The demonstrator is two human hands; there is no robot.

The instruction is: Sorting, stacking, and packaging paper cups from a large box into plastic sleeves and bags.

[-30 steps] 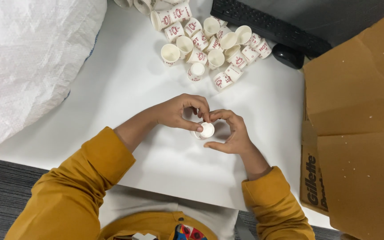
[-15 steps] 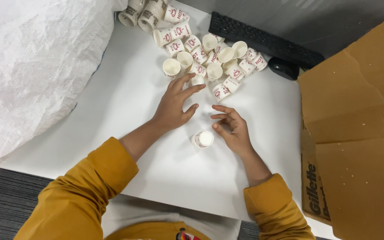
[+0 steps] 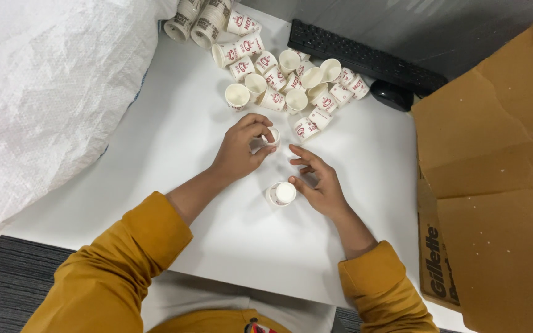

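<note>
My left hand is closed around a small white paper cup with red print, near the edge of a heap of several similar cups lying loose on the white table. My right hand rests open on the table, fingers spread, its fingertips beside a short stack of nested cups lying on its side. Both arms wear mustard-yellow sleeves.
A big white woven sack fills the left side. Stacked cup columns lie at the back. A black keyboard and black mouse sit beyond the heap. Brown cardboard covers the right.
Both hands held the cup stack together a second ago. The stack was set down; my left hand reached forward to the heap and closed on a single cup, while my right hand opened.
</note>
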